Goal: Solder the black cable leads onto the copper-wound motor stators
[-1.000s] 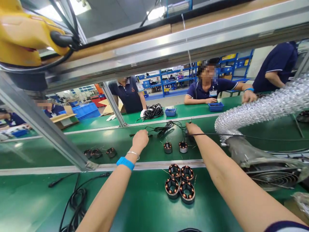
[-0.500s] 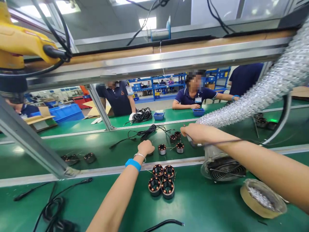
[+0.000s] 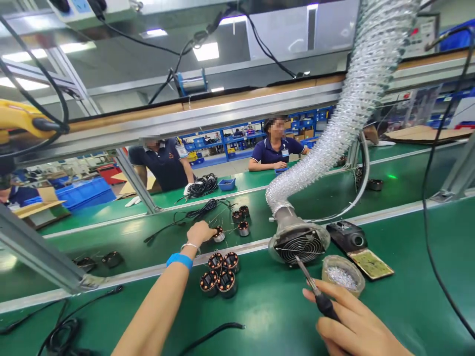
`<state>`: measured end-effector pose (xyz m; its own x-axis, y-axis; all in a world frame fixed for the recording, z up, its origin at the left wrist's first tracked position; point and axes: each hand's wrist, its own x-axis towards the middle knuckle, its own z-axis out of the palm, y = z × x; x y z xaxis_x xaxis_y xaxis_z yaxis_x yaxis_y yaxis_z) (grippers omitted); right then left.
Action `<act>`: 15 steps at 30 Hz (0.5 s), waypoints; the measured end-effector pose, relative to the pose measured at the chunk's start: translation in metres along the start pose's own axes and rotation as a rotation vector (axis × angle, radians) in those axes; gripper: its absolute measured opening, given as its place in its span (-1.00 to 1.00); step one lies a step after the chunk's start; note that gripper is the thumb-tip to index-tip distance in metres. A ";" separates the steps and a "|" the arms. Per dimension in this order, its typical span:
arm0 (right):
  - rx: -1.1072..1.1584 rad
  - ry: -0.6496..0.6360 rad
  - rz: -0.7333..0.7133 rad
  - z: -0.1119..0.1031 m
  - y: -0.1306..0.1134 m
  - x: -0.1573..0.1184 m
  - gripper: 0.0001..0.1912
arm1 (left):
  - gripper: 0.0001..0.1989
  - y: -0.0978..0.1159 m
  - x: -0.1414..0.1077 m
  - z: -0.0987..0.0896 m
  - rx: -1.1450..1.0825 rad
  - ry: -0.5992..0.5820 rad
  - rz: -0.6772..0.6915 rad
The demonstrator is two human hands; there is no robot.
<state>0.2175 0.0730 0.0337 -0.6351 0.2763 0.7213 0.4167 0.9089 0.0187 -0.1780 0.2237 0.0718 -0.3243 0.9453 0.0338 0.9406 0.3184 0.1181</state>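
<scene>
My right hand (image 3: 345, 316) is closed round the black handle of a soldering iron (image 3: 315, 289), with its metal shaft pointing up and away. The iron's tip overlaps the round fan grille of a fume extractor (image 3: 302, 244) in view. Beyond the metal rail, my left hand (image 3: 201, 232) is closed, thumb and finger at the left side of a wound motor stator (image 3: 219, 235). Its fingertips are partly hidden. More stators (image 3: 243, 228) with thin wire ends stand right beside it. Several stators (image 3: 226, 282) are grouped on the near green bench.
A tub of silvery shavings (image 3: 343, 274) and a black iron stand with sponge tray (image 3: 367, 262) lie at the right. A silver duct (image 3: 315, 163) rises from the extractor. Black cables (image 3: 67, 331) lie front left. Two co-workers (image 3: 276, 148) are across the line.
My right hand has come back from the far right-hand side to the near bench, bringing the soldering iron down. The left hand has shifted slightly right, to the nearest stator. The view has turned right.
</scene>
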 end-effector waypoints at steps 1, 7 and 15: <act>0.034 0.045 -0.003 0.005 0.001 -0.006 -0.76 | -0.66 0.000 -0.009 -0.009 0.031 -0.006 0.000; 0.203 0.236 -0.031 0.024 0.006 -0.025 -0.75 | -0.63 0.031 -0.084 -0.042 0.169 -0.021 0.133; 0.185 0.225 0.071 0.026 0.009 -0.047 -0.81 | -0.76 0.089 -0.161 0.011 0.191 -0.121 0.436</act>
<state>0.2340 0.0768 -0.0177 -0.4397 0.2839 0.8521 0.3159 0.9370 -0.1492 -0.0410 0.1011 0.0659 0.1075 0.9912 -0.0770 0.9914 -0.1126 -0.0661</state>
